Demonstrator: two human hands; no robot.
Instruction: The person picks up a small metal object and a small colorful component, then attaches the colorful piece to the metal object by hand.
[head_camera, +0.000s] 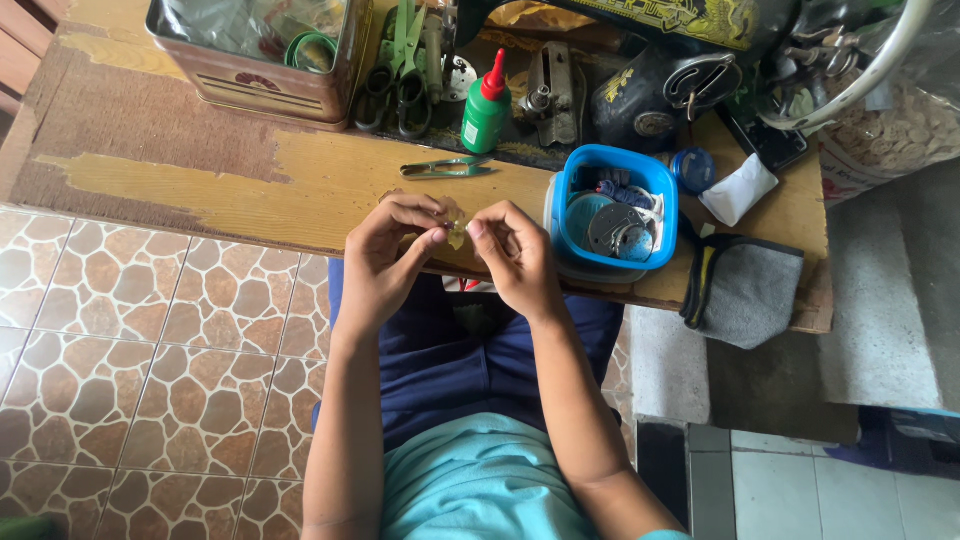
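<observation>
A small yellowish piece (457, 234) is pinched between the two hands at the near edge of the wooden worktop (300, 190). The left hand (385, 262) is curled, its fingers (432, 237) closed on the piece from the left. The right hand (515, 255) is curled likewise, its fingers (478, 229) pressed to the piece from the right. What the piece is cannot be told; it is too small.

Just right of the right-hand fingers a blue plastic tub (612, 212) is seen, filled with round metal bobbins and small parts. Right of the tub and apart from it, a grey cloth pouch (745, 290) hangs over the worktop edge, with a white folded scrap (738, 189) and a small blue cap (693, 170) beyond it.

Just beyond the fingers a pair of green thread snips (447, 167) is laid flat. Farther on, a green bottle with red nozzle (486, 108) stands upright, with green-handled scissors (402, 75) to its left. A metal tin (265, 60) sits far left of the fingers, and a black sewing machine (680, 60) far right.
</observation>
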